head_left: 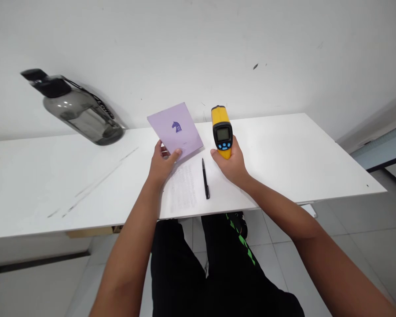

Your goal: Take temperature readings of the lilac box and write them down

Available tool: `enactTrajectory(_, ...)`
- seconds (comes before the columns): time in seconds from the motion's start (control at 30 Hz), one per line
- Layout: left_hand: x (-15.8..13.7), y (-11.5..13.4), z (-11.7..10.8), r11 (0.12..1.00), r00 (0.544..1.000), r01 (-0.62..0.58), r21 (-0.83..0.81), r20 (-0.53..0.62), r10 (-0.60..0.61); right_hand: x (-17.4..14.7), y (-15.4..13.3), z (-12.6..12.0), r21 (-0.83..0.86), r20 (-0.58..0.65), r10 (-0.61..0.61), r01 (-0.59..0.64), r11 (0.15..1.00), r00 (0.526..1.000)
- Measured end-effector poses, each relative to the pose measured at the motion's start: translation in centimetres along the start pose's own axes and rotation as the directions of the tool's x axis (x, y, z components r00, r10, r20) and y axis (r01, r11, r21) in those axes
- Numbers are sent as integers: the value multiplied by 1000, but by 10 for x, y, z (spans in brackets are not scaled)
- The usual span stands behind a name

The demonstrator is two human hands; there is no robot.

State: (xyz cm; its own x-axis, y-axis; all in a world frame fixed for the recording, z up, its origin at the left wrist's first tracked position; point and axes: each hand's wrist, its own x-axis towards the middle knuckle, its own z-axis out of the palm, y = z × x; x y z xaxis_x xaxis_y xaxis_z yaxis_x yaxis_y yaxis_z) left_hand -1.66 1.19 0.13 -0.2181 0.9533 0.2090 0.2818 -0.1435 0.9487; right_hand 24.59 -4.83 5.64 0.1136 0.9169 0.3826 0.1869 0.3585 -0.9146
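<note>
My left hand [164,163] grips the lower left corner of a purple notebook [185,132], its thumb on the front cover. A dark blue horse-head mark is printed on that cover. My right hand [232,163] is wrapped round the handle of a yellow and black infrared thermometer [222,130], whose small grey screen and blue buttons face me. Between the hands a black pen [205,178] lies on the white table. Left of the pen is a sheet of paper [183,189] with faint writing, partly under my left hand and the notebook.
A grey see-through water bottle [86,114] with a black lid and strap stands at the back left, near the white wall [191,53]. The white table [284,163] ends on the right above a tiled floor [336,220]. Dark scratches mark its left part.
</note>
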Motion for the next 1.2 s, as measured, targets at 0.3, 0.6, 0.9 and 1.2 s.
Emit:
enactTrajectory(0.3,0,0,0,1000,1000,5,12,-8,-5,0,2,0,-24,1,-31,31,999,1000)
enactTrajectory(0.6,2,-5,0,1000,1000,-7,-14,-4,7,0,1,0,-19,2,-29,29,999,1000)
enactTrajectory(0.9,3,-8,-1,1000,1000,-14,-23,6,14,0,-1,0,-7,7,-8,8,1000,1000)
enactTrajectory(1.2,-1,1,0,1000,1000,22,-2,12,-22,-1,-2,0,-21,22,7,-6,1000,1000)
